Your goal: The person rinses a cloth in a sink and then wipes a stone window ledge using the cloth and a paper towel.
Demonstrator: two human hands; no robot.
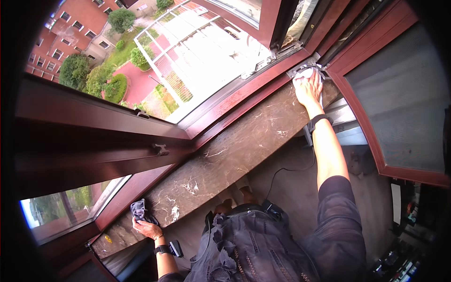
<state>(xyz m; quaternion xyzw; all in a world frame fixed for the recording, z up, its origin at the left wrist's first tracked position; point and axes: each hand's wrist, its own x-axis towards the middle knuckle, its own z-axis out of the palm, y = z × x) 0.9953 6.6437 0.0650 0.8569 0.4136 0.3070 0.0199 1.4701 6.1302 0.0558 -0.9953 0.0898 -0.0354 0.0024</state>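
A dark brown marble windowsill [243, 144] with white veins runs diagonally before me, along the red-brown window frame [243, 91]. At its far right end my right hand [307, 86] presses a white cloth [306, 73] against the metal hinge hardware [317, 65] at the frame's corner. Most of that cloth is hidden beneath my fingers. Toward the lower left, my left hand [148, 228] holds a dark grey-purple cloth [140, 208] on the sill.
An inward-swung screen sash [398, 102] stands on the right. The outer sash [269, 24] is swung outward above a white metal window cage [197, 46]. A small yellow item [108, 239] lies on the sill's left end. A black cable [287, 169] hangs below the sill.
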